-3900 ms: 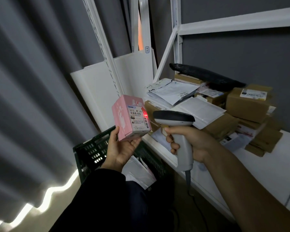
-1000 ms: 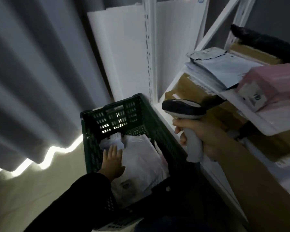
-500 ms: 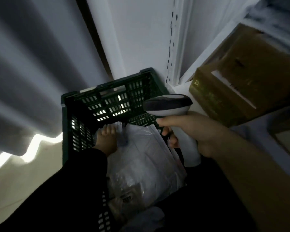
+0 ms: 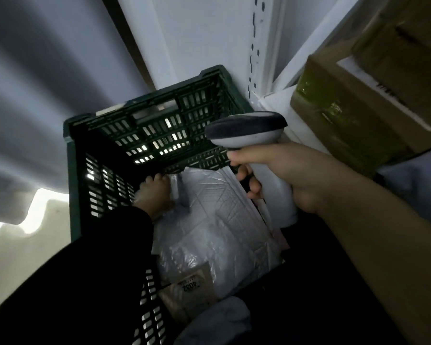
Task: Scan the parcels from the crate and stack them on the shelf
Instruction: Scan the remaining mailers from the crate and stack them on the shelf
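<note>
Taped cardboard box (image 4: 358, 100) on white shelf (image 4: 301, 131)

Crate (image 4: 144, 125): left of the shelf (image 4: 281, 108), before the upright post (image 4: 256, 46).

In it I log:
- a large mailer (image 4: 217, 220) across the middle
- a small parcel (image 4: 182, 192) at the far end
- a labelled parcel (image 4: 192, 290) nearest me

My left hand (image 4: 154, 192): inside, far left corner, beside the small parcel.

My right hand (image 4: 281, 175), holding the scanner (image 4: 246, 130): above the crate's right side.

Cardboard box (image 4: 358, 100): on the shelf.
</note>
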